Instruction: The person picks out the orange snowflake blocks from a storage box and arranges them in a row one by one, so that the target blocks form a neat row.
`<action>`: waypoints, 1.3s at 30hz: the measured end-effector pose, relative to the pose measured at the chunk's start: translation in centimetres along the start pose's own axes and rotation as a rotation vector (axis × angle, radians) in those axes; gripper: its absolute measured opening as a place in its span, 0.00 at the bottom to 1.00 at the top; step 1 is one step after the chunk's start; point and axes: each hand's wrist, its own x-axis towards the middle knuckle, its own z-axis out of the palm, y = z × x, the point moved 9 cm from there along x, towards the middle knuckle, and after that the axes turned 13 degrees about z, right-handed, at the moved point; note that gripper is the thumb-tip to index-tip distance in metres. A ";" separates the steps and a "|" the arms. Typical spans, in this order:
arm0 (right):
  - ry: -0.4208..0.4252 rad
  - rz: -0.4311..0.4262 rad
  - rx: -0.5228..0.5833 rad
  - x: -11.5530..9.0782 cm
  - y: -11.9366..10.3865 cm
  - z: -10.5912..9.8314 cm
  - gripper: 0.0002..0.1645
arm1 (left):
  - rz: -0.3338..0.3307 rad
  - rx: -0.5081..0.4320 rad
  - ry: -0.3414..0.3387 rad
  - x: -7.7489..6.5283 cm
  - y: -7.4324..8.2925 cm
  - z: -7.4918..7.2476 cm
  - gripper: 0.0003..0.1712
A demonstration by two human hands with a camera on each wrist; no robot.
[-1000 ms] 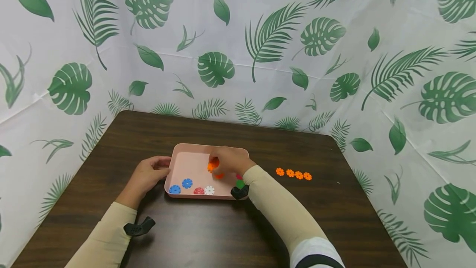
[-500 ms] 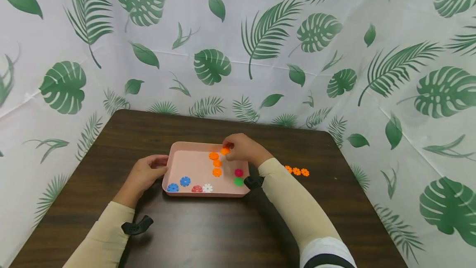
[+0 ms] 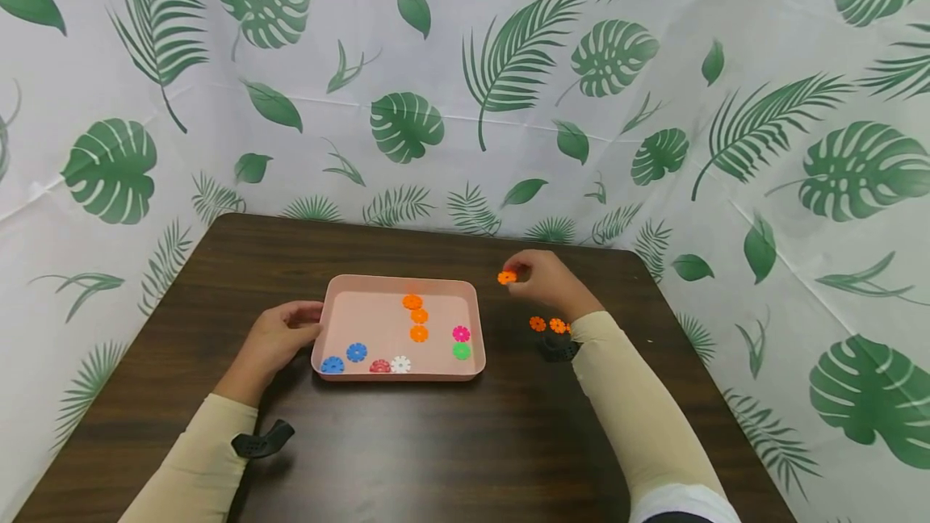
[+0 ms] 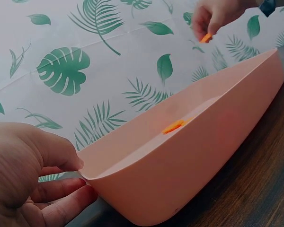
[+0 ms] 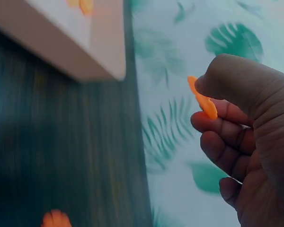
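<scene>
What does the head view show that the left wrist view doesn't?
Head view only: blue pieces, red piece, white piece, pink piece, green piece, and the orange row on the table.

Left wrist view only: a small dark mark low on the outside of the pink tray.

Both: the tray, left hand touching it, right hand pinching an orange piece, leaf-print cloth.

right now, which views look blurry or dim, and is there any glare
Right wrist: pink tray and tabletop blurred, right hand sharper but shadowed. Head: fairly crisp, soft sheen on the tabletop's near part. Left wrist: muted light, left hand partly shaded.
</scene>
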 end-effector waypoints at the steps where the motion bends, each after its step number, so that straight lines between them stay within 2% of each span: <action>1: 0.013 0.016 0.010 -0.3 0.9 -0.7 0.15 | -0.003 0.000 0.000 0.0 0.0 0.0 0.29; 9: 0.098 0.110 0.015 -2.8 8.5 -5.0 0.17 | -0.016 -0.014 0.004 0.1 -0.2 0.1 0.29; 17: 0.134 0.217 -0.002 -4.8 15.4 -6.4 0.21 | -0.025 -0.010 0.000 0.1 -0.3 0.1 0.29; 22: 0.124 0.282 -0.004 -5.8 19.1 -5.9 0.22 | -0.016 -0.008 -0.006 0.1 -0.3 0.0 0.29; 28: 0.101 0.354 -0.014 -6.2 23.2 -3.6 0.25 | -0.044 -0.012 -0.010 -0.1 -0.4 0.1 0.30; 32: 0.104 0.367 -0.028 -6.3 24.5 -2.5 0.24 | -0.048 -0.014 -0.011 -0.2 -0.4 0.2 0.30; 39: 0.096 0.379 -0.021 -5.9 25.0 -2.1 0.22 | -0.046 -0.013 -0.002 -0.1 -0.3 0.1 0.29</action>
